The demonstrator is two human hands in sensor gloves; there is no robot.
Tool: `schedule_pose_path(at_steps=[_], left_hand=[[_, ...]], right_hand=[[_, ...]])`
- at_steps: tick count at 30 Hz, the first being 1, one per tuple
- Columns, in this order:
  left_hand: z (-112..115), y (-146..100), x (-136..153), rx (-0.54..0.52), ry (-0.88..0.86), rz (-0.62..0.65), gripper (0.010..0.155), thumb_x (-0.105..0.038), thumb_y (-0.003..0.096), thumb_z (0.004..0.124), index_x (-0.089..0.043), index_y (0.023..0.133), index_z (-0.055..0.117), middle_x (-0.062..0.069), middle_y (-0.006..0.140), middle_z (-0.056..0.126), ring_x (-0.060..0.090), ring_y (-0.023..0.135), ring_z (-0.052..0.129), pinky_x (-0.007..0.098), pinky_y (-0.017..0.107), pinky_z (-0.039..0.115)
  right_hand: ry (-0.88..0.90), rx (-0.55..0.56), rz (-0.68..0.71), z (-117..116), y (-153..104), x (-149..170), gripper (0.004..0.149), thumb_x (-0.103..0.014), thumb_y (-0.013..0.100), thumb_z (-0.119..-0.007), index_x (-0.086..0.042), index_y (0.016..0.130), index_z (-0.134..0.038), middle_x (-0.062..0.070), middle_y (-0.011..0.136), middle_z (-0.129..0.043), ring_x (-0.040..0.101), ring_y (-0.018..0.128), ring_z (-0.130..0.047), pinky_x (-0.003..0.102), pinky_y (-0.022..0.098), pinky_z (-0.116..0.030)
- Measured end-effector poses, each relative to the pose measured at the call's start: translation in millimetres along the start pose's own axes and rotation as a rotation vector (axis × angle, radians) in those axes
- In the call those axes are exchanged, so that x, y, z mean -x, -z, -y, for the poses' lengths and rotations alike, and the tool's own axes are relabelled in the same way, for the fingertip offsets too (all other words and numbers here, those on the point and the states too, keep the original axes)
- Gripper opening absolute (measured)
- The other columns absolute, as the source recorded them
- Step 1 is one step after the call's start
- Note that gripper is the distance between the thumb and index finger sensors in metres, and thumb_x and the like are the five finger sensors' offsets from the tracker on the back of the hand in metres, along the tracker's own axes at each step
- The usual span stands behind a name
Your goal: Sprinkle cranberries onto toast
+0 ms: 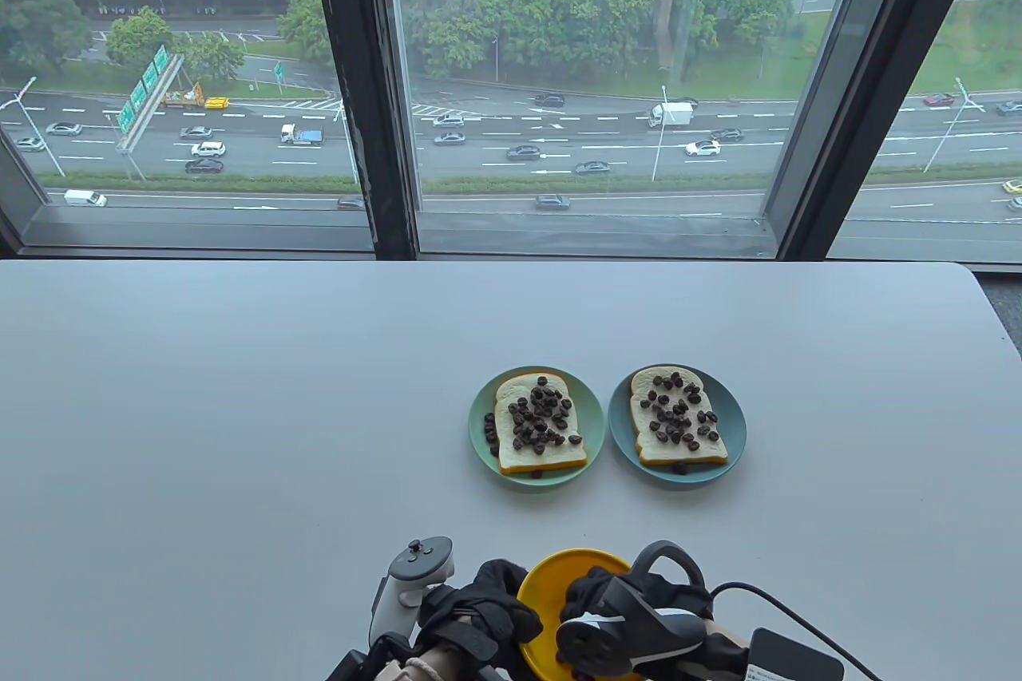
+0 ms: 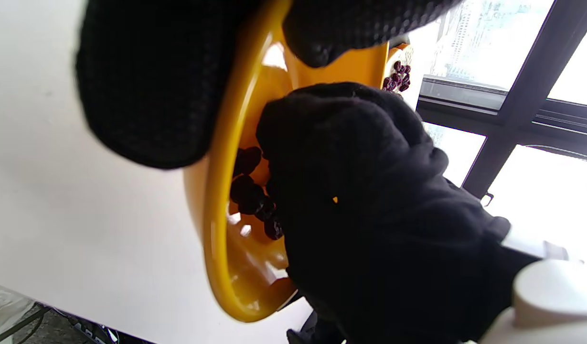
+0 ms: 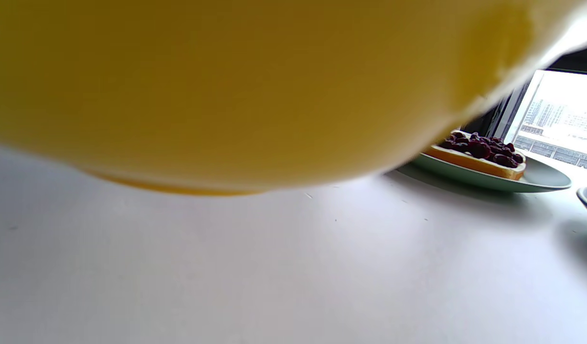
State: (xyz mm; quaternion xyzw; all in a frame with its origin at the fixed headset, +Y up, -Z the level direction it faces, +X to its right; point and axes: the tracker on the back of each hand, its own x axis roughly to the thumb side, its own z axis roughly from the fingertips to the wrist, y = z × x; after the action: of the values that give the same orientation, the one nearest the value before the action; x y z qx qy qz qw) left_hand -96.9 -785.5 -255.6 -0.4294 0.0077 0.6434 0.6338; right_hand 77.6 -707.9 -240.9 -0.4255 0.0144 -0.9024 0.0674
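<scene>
The left hand point(image 1: 479, 617) gripped the near-left rim of the yellow bowl point(image 1: 559, 577), thumb over the lip and fingers curled beneath, as the left wrist view showed, and seemed to tip it toward the right hand point(image 1: 615, 609). That hand reached down inside the bowl, fingers bunched over the few cranberries point(image 2: 250, 196) left at the bottom; whether they had pinched any I could not tell, since the glove hid the tips. The berries looked light, wrinkled and probably a little tacky, so a soft pinch of several at once would likely serve better than a hard squeeze, and they might cling to the glove's fabric on release. The bowl looked rigid and glossy, probably slick, so the rim was the sound place to hold it. In the right wrist view its underside appeared to hang just clear of the white table point(image 1: 239, 393). Farther out, well apart from the bowl, stood two plates close beside each other: the green plate point(image 1: 479, 437) with the left toast point(image 1: 559, 457), thickly covered, a few berries spilled onto the plate, and the blue plate point(image 1: 730, 425) with the right toast point(image 1: 643, 386), more thinly scattered. Bare tabletop lay between bowl and plates, giving a free path forward; the bowl sat close to the near edge, and the table's right edge lay well beyond the blue plate.
</scene>
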Motion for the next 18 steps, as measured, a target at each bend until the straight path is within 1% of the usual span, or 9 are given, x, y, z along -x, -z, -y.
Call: schedule_pose_path(at_steps=[2,5,10,18], left_hand=[[1,-1,-2,-0.004,0.021,0.01,0.061,-0.016,0.0457,0.075,-0.023,0.091,0.036,0.017,0.075,0.055,0.032,0.049,0.073,0.038,0.024,0.097],[2,-2,-2,0.003,0.021,0.014,0.06,-0.016,0.0455,0.075,-0.023,0.091,0.036,0.017,0.075,0.056,0.032,0.049,0.074,0.037,0.023,0.097],[1,-4,-4,0.002,0.021,0.017,0.06,-0.016,0.0455,0.075,-0.023,0.091,0.036,0.016,0.075,0.056,0.031,0.049,0.075,0.037,0.023,0.097],[1,-2,-2,0.008,0.02,0.011,0.059,-0.016,0.0455,0.074,-0.023,0.091,0.037,0.016,0.075,0.057,0.031,0.049,0.075,0.036,0.023,0.097]], right_hand=[[0.032,0.022,-0.012,4,-2,4,0.03,-0.024,0.027,-0.086,-0.04,0.052,-0.081,-0.01,0.065,-0.086,0.012,0.05,-0.096,0.014,0.023,-0.097],[0.087,0.021,-0.019,10,-2,9,0.03,-0.024,0.026,-0.087,-0.039,0.051,-0.082,-0.009,0.064,-0.087,0.011,0.048,-0.097,0.013,0.02,-0.098],[0.139,0.024,-0.03,18,-1,12,0.03,-0.024,0.026,-0.087,-0.039,0.051,-0.082,-0.008,0.063,-0.087,0.011,0.048,-0.097,0.012,0.021,-0.098],[0.168,0.013,-0.029,18,-1,16,0.03,-0.024,0.026,-0.087,-0.039,0.051,-0.083,-0.008,0.063,-0.087,0.011,0.046,-0.097,0.012,0.02,-0.098]])
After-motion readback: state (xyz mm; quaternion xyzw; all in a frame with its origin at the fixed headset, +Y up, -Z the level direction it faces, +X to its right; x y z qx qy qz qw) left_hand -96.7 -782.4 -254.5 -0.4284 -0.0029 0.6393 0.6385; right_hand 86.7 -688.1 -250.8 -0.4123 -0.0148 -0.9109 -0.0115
